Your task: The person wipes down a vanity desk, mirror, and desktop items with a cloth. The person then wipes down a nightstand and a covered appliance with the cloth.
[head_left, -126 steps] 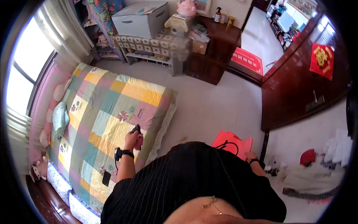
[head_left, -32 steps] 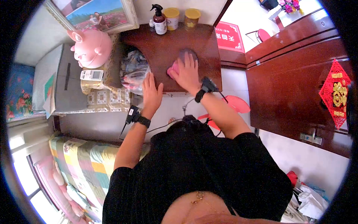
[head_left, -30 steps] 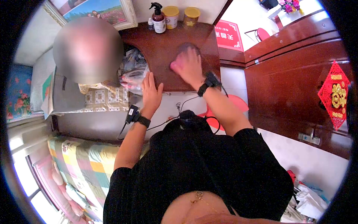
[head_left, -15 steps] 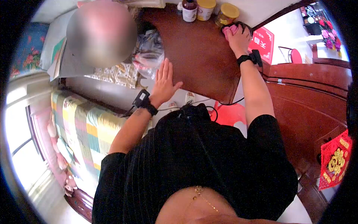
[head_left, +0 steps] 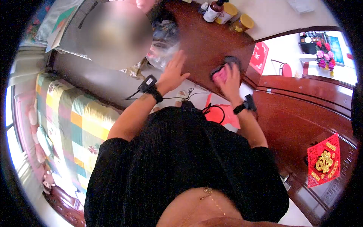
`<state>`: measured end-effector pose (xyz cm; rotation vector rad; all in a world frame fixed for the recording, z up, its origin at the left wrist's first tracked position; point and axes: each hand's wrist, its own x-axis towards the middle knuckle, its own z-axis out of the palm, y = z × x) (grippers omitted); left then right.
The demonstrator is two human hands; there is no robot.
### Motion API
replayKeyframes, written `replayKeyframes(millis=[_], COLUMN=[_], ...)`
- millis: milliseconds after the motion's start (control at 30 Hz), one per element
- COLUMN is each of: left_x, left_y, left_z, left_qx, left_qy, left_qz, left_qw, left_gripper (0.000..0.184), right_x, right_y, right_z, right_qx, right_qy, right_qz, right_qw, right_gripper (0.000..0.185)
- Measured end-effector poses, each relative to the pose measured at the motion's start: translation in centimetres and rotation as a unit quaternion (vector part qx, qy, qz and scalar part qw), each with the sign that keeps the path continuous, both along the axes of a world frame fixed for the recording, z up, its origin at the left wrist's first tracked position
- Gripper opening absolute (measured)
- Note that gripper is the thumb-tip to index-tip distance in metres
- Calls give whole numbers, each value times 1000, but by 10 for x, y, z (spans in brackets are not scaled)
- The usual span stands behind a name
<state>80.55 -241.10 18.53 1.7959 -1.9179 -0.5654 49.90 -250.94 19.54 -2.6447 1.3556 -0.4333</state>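
My right hand (head_left: 230, 84) presses a pink and dark cloth (head_left: 220, 74) onto the brown cabinet top (head_left: 204, 45), near its front right edge. The cloth's dark part shows beyond my fingertips. My left hand (head_left: 173, 75) has its fingers stretched out and holds nothing. It is at the cabinet's front left edge, beside a clear plastic bag (head_left: 162, 55). Whether its fingertips touch the edge or the bag, I cannot tell. At the back of the cabinet top are a brown spray bottle (head_left: 213, 11) and two yellow-lidded jars, one of them gold (head_left: 242, 23).
A red plastic stool (head_left: 227, 115) with a black cable is below the cabinet's front. The brown door (head_left: 298, 109) stands at the right. A bed with a patchwork cover (head_left: 75, 121) lies at the left, and a grey box (head_left: 81, 38) at the upper left.
My right hand has brought the cloth from beside the gold jar at the back right corner to the front right edge. The view has turned. My left hand stays stretched out near the bag.
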Motion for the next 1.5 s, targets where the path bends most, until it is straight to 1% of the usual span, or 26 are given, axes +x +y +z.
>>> replayKeyframes(millis=[67,100,133,200,300,333,400,500,533,600,633,733,767,833,900,933,967,1033,1067,1133,1233,1267,1300,1333,1400,1500], left_x=[8,11,17,29,46,49,53,56,57,61,62,63,64,65,65,65,66,68,63,54,42,38,31,26,20,12], left_y=[16,30,42,66,94,103,119,136,141,153,159,176,180,183,176,170,164,144,135,110,76,68,61,55,48,44], left_z=[-1,-4,-7,-12,-8,-12,-23,-16,-15,-15,-18,-17,-17,-16,-12,-8,-11,-12,-14,-1,9,11,20,18,11,8], left_qx=[-10,-12,-11,-8,45,37,21,58,69,92,77,99,96,87,108,118,93,68,60,34,4,-3,13,11,5,14], left_qy=[86,126,114,88,124,121,113,152,147,135,125,112,124,149,168,178,189,154,139,153,148,142,151,118,51,14], left_qz=[68,101,112,135,142,145,151,184,195,216,226,227,225,218,233,238,219,197,183,147,97,83,83,85,89,64], left_qw=[994,987,987,987,981,981,982,969,967,963,963,962,962,961,952,948,953,966,971,977,984,986,985,989,995,998], left_gripper=[77,73,70,65,55,53,48,41,38,34,29,27,26,25,24,24,25,27,29,32,39,41,45,45,46,47], right_x=[29,45,62,103,171,194,239,293,306,325,332,341,341,330,305,286,264,220,197,151,78,53,30,5,-18,-14], right_y=[21,20,21,5,-41,-59,-96,-143,-158,-186,-197,-214,-214,-197,-164,-150,-119,-53,-23,15,14,8,1,-9,-16,10], right_z=[14,14,15,20,9,3,-10,-29,-34,-41,-44,-48,-48,-46,-37,-50,-36,-10,0,7,5,9,12,-3,0,-5], right_qx=[30,37,43,39,-4,-18,-42,-82,-96,-70,-55,-124,-92,-64,-53,-110,-42,37,54,31,14,14,15,-30,-22,-11], right_qy=[26,3,-20,-29,-53,-59,-62,-73,-78,-86,-89,-100,-92,-49,-84,-66,-104,-37,-66,-103,-9,-9,-8,-23,-83,-82], right_qz=[51,63,76,97,125,130,117,67,46,28,19,26,22,50,61,126,147,165,177,186,74,13,-48,-79,-118,-144], right_qw=[998,997,996,994,991,990,990,992,991,993,994,987,991,995,993,984,983,985,980,977,997,1000,999,996,989,986], right_gripper=[78,79,81,80,78,78,79,82,83,85,86,85,82,79,77,76,77,78,75,70,66,65,65,63,65,69])
